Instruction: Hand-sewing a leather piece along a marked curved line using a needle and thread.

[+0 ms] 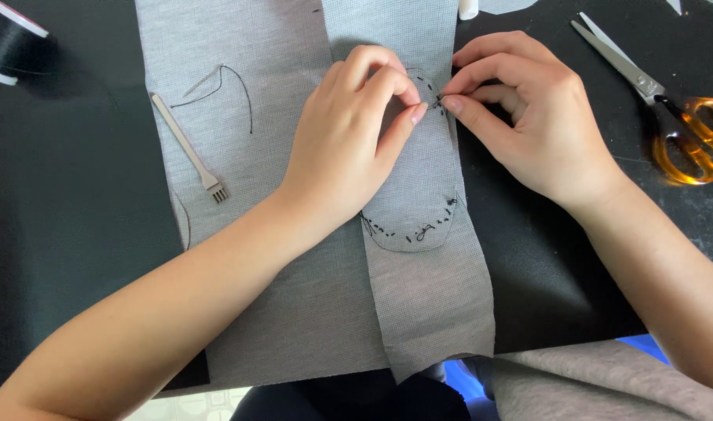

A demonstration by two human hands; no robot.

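A rounded grey fabric patch (417,187) with black stitches along its edge lies on a long grey fabric strip (430,296). My left hand (349,148) rests on the patch, thumb and forefinger pinching its upper edge. My right hand (528,117) pinches a thin needle or thread at that same spot, fingertips almost touching those of the left. The needle itself is too small to see clearly.
A wider grey cloth (240,101) lies under the strip on a black table (68,195). On it are a metal pronged tool (191,150) and a loose black thread (228,90). Orange-handled scissors (668,101) lie at the right, a black thread spool (6,39) at top left.
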